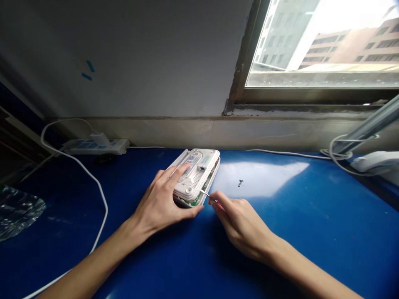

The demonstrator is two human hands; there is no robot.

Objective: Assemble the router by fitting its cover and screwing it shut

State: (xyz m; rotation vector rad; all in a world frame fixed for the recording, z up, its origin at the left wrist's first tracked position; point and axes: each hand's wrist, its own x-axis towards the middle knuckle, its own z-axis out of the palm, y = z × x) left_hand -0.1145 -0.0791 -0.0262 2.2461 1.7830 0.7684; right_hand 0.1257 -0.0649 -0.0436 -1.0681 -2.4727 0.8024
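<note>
A white plastic device [199,176] with vent holes and a label lies on the blue table. Its casing is parted along the right and front sides, and a green circuit board [195,202] shows in the gap. My left hand [158,201] grips the device, fingers on its top and thumb at the front corner. In my right hand [241,222] is a thin metal tool [205,194] with a reddish handle mostly hidden by the fingers; its tip touches the gap at the casing's right edge.
Several small dark screws [240,182] lie right of the device. A power strip [96,146] with a white cable [101,191] is at the back left, clear plastic [20,211] at the left edge. A metal pole [370,124] with wound cable stands at the right.
</note>
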